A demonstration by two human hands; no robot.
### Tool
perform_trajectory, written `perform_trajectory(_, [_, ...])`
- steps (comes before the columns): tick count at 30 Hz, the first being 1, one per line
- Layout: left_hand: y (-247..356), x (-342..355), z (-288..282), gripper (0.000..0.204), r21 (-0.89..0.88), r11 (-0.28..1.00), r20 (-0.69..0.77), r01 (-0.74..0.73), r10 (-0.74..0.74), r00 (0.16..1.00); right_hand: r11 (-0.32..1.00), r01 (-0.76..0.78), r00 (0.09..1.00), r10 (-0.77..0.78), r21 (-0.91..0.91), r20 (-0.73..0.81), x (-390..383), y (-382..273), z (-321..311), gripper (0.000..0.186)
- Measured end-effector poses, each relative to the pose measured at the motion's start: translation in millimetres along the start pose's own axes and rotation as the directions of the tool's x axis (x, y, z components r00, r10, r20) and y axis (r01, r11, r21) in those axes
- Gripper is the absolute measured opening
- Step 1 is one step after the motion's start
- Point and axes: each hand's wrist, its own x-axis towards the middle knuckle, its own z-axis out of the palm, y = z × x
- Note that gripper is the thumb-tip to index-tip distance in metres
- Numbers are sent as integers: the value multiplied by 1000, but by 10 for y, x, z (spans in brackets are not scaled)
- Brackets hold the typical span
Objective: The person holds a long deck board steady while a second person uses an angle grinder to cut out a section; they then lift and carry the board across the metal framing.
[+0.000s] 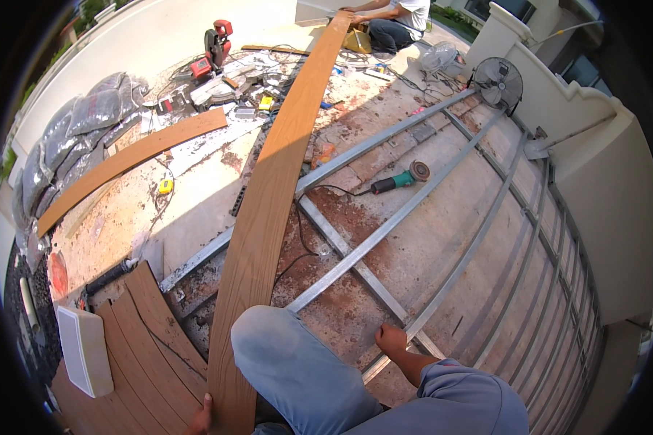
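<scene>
A long brown wood-grain deck board [268, 210] stretches from beside my bent knee to another person at the far end. My left hand [202, 416] is at its near left edge, thumb against the side and most fingers out of sight. My right hand [391, 339] is curled into a fist above the galvanized steel frame [355, 255]; what it holds, if anything, is hidden. A green and black angle grinder [401, 178] lies between the frame's bars, its cord running under the board. Laid deck boards [134, 341] are at the lower left.
The other person [395, 25] crouches with hands on the board's far end. A red chop saw [216, 47], a shorter board [134, 163] and wrapped bundles [80, 130] lie at far left. A white box [85, 350] stands on the decking. A fan [498, 83] is by the right wall.
</scene>
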Motion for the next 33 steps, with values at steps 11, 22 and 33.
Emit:
perform_trajectory(11, [-607,393,45,99,-260,963,99,-68,97,990,1000,-3,1000,3,5,3,13,-20,-8,26])
perform_trajectory(22, [-467,284,19,98,-205,978,109,-41,65,992,1000,-5,1000,5,-1,0,3,3,0,25])
perform_trajectory(33, [-52,20,-4,111,46,994,-28,99,-98,995,1000,-15,1000,15,6,-10,-9,46,31,24])
